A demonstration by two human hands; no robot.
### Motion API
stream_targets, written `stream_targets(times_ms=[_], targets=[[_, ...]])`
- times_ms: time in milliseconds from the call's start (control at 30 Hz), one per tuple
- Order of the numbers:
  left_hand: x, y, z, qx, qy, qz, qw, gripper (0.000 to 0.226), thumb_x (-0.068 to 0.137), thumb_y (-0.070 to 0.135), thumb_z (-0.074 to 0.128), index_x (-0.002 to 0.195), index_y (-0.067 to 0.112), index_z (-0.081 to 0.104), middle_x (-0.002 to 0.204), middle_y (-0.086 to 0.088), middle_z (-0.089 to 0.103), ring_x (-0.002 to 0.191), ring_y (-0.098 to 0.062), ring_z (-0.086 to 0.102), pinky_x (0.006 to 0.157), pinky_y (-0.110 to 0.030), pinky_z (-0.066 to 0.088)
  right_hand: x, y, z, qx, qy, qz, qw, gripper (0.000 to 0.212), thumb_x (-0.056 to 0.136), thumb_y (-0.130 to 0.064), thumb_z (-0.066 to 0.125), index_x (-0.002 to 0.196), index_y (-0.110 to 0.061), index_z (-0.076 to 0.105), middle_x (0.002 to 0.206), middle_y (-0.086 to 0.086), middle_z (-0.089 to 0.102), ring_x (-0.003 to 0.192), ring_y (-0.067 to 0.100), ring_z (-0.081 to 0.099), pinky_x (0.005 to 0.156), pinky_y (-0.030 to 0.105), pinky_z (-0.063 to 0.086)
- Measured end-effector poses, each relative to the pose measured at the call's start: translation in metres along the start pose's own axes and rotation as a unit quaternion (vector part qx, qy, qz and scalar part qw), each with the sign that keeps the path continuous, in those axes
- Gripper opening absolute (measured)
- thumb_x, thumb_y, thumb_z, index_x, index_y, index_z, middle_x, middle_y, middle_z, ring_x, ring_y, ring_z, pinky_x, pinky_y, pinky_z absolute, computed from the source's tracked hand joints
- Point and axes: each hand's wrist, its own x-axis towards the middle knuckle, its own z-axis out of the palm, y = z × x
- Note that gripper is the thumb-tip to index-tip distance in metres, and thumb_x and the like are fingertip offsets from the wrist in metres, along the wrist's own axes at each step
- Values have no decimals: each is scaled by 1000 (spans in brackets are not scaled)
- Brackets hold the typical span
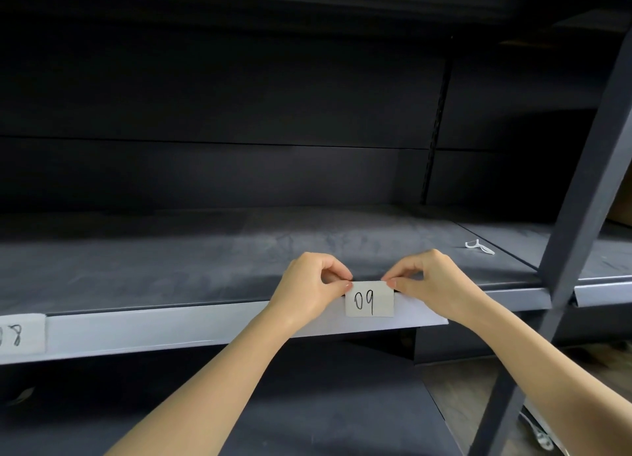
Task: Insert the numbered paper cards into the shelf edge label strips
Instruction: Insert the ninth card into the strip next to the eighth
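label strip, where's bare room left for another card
The label strip is bare between the 08 card and the left hand. It is crowded around the 09 card, pinched by both hands; right hand covers the strip's end.

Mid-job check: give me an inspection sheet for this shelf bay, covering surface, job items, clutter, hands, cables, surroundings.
Surface: dark shelf board, dusty-looking, bare apart from one small item.
Job's things: card marked 09 sits against the pale label strip; whether its lower edge is seated cannot be told. Card ending in 8 on the strip at the far left, cut by the frame edge.
Clutter: small white plastic clip lies on the shelf, to the right.
Hands: left hand and right hand each pinch an upper corner of the 09 card.
Cables: nothing seen.
Surroundings: dark upright post at right; lower shelf below.
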Motion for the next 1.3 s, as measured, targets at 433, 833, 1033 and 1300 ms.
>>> stream_targets(times_ms=[433,833,1033,1300], targets=[[-3,-3,1,13,-13,15,1000,10,82,12,62,77,11,71,77,6,67,81,-11,62,80,-23,48,0,4,4,5,-14,-28,1000,12,82,-8,62,77,-12,73,72,-11,63,69,3,57,61,3,42],[0,-4,0,30,-59,21,998,11,84,11,61,78,9,70,86,10,51,115,-13,52,87,-21,36,-2,4,4,-33,-24,-59,997,12,81,-7,63,78,-10,74,75,-15,58,73,5,56,64,2,38],[-1,-4,-1,32,-63,24,997,11,83,8,60,78,8,70,87,7,51,100,-7,52,91,-25,39,-4,3,5,-34,-14,-55,998,13,82,-6,62,78,-10,74,75,-13,59,76,10,57,65,1,38],[-3,-7,-2,39,-65,48,996,16,86,7,56,82,7,71,100,-5,59,119,-18,50,106,-30,36,-7,4,9,-35,32,-52,998,13,80,-7,65,79,-15,76,79,-14,48,81,4,46,68,-4,32]])
